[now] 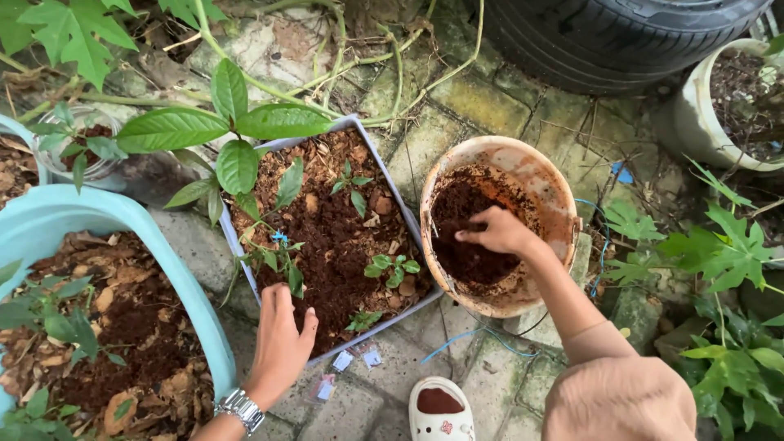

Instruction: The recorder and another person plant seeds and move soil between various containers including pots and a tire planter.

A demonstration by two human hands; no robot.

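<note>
We have one view only, from our head camera, looking steeply down and close over the mossy stone paving (482,102), with the grey square soil-filled planter (327,237) near centre and our arms entering from below.

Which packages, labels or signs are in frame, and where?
Two small square paper sachets: white with bluish print, lying on the paving stones just below the grey rectangular planter, side by side.
One small clear plastic packet with pink print: flat on the paving, lower left of the sachets, close to the left hand.
No signs or screens.
</note>
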